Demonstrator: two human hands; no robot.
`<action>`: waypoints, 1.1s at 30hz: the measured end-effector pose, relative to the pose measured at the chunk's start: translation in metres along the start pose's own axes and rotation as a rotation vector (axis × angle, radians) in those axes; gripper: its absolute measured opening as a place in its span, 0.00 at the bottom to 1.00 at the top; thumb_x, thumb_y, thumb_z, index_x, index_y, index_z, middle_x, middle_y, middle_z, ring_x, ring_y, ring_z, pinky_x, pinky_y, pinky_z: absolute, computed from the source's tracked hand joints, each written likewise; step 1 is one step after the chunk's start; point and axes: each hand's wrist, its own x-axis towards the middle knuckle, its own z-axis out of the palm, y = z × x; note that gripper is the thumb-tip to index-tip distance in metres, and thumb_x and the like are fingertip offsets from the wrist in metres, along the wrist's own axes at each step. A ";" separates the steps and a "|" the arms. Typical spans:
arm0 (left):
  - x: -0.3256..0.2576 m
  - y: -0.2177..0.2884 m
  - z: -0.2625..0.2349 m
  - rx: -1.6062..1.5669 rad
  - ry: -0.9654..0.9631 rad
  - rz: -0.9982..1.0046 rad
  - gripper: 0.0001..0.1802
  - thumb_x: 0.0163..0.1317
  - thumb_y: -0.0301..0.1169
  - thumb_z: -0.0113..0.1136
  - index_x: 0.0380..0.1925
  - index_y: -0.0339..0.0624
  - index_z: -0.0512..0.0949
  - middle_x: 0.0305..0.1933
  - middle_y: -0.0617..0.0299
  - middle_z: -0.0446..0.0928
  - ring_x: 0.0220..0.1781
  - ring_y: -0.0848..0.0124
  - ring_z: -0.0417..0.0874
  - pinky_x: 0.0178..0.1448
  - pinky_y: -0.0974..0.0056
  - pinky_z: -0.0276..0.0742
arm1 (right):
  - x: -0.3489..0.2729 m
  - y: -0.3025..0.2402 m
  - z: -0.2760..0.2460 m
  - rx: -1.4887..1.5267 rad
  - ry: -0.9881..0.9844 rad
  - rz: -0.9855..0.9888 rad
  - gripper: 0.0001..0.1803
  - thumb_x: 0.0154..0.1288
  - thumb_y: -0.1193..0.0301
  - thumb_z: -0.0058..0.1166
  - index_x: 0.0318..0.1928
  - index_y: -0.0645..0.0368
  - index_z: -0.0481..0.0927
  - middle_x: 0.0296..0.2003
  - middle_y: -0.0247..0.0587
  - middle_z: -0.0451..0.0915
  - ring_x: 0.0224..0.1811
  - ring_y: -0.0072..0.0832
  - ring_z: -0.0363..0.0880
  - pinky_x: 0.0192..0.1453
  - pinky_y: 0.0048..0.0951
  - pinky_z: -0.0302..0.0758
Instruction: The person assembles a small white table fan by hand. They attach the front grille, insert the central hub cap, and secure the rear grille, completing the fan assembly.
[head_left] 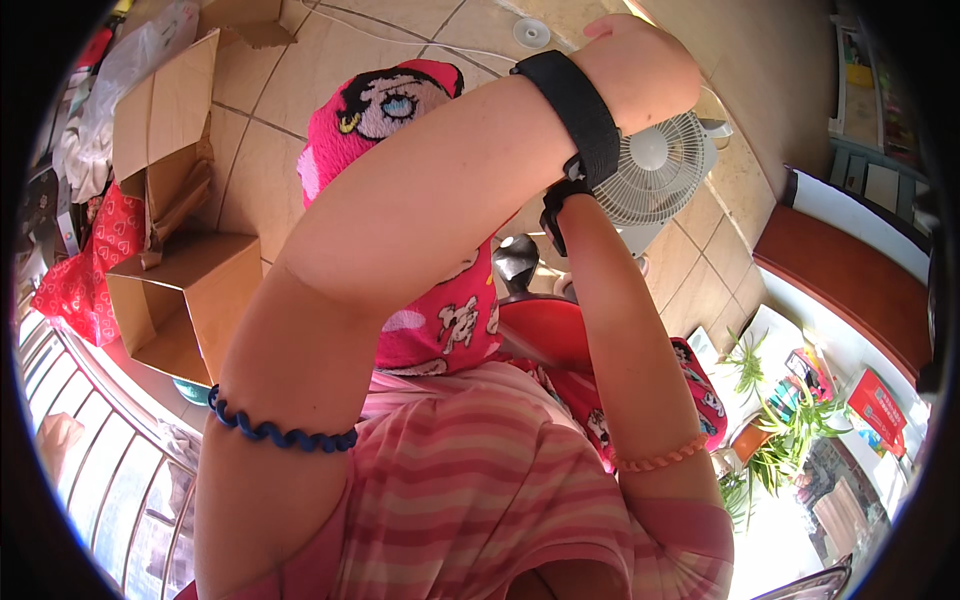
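Note:
My left forearm reaches across to the upper right, with a black strap (572, 115) round its wrist. My left hand (640, 75) is bent over beyond the strap; its back shows, one fingertip pokes out, and the other fingers are hidden. A second black strap (556, 222) sits on my right wrist, just under the left one. My right hand is covered by the left forearm, so what it holds or touches cannot be seen. Below the left hand is a grey-white fan (655, 170) with a round wire guard. Pink cartoon-print trousers (440, 310) cover my legs.
A red rounded object (548, 332) lies between my legs, near a dark, shiny object (516, 262). Open cardboard boxes (185, 300) and a red heart-print bag (108, 265) stand at left. Potted plants (790, 430) and a red-brown bench-like surface (850, 285) are at right. A cable crosses the tiles.

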 end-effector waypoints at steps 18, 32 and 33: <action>0.012 -0.033 0.009 -0.066 0.033 -0.110 0.09 0.50 0.31 0.62 0.31 0.42 0.85 0.35 0.58 0.83 0.39 0.65 0.85 0.34 0.58 0.79 | -0.008 0.065 -0.095 0.119 0.228 -0.098 0.09 0.63 0.65 0.52 0.38 0.53 0.82 0.36 0.46 0.84 0.39 0.46 0.84 0.43 0.42 0.80; 0.027 -0.058 0.019 -0.077 -0.141 -0.146 0.10 0.53 0.31 0.61 0.34 0.42 0.85 0.38 0.58 0.84 0.42 0.64 0.85 0.35 0.57 0.79 | -0.006 0.052 -0.103 0.180 0.073 0.002 0.08 0.64 0.67 0.53 0.37 0.58 0.80 0.33 0.51 0.82 0.39 0.48 0.83 0.42 0.44 0.80; 0.026 -0.057 0.018 -0.069 -0.139 -0.146 0.10 0.53 0.31 0.61 0.34 0.42 0.85 0.39 0.58 0.84 0.42 0.64 0.85 0.35 0.57 0.79 | -0.005 0.051 -0.102 0.155 0.060 -0.001 0.08 0.64 0.67 0.54 0.37 0.58 0.80 0.32 0.51 0.82 0.39 0.48 0.83 0.42 0.44 0.81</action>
